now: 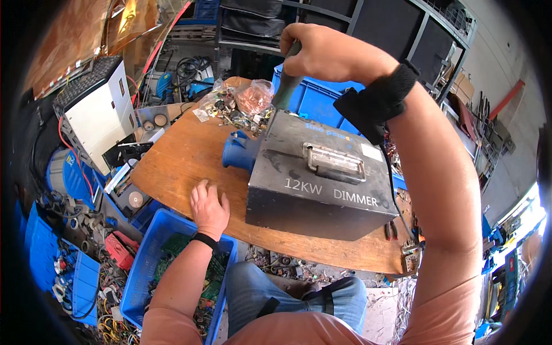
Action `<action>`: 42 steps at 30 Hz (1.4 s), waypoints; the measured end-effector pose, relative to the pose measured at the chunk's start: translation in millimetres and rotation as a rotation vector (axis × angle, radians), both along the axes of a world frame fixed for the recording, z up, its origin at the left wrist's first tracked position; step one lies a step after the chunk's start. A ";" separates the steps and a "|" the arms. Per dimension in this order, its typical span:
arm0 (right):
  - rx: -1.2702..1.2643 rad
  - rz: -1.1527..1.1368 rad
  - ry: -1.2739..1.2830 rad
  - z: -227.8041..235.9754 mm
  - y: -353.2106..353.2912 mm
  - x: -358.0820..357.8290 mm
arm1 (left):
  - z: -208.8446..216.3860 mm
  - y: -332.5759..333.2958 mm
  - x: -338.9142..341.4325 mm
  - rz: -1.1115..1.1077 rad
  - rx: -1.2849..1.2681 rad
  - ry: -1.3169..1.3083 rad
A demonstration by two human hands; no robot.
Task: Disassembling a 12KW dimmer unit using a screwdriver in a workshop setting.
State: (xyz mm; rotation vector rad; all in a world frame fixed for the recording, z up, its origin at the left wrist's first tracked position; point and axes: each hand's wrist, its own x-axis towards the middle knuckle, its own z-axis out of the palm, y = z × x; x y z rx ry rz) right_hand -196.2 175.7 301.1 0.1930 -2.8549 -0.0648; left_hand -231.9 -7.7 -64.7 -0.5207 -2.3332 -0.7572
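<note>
A black metal box (322, 178) with pale lettering stands on the wooden table in front of me. It has a metal carrying handle (335, 161) on top and a blue round socket (238, 150) on its left side. My right hand (322, 53) is raised over the box's far left corner. Its fingers are wrapped round a dark green cylindrical tool (286, 89), which points down at the far edge; its tip is hidden behind the box. My left hand (209, 208) rests palm down on the wood, left of the box, fingers spread and holding nothing.
The wooden table (178, 158) carries a heap of small parts (236, 109) and a clear plastic bag (256, 96). Red-handled pliers (391, 230) lie at the right. A blue crate (135, 276) with green circuit boards stands at lower left, another blue crate (322, 103) behind the box.
</note>
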 end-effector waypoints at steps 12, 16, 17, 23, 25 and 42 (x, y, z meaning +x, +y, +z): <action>0.032 0.081 0.035 -0.3 3.7 10.0 | -1.4 -0.7 -1.0 0.001 -0.007 0.026; 0.126 -0.053 0.088 -3.9 -2.5 5.4 | 0.4 -0.3 0.5 -0.009 -0.022 -0.009; 0.126 -0.057 0.089 -3.3 -1.7 4.3 | 0.8 0.6 0.5 -0.007 -0.021 -0.008; -0.074 0.267 0.040 -2.7 6.8 10.6 | -2.9 1.8 -1.4 0.009 -0.017 -0.005; -0.097 0.171 -0.044 3.7 -6.5 25.2 | -3.7 -0.6 -0.8 0.013 -0.020 -0.004; 0.109 0.396 0.591 -9.5 23.2 74.4 | -4.3 3.7 -1.8 0.017 -0.031 0.001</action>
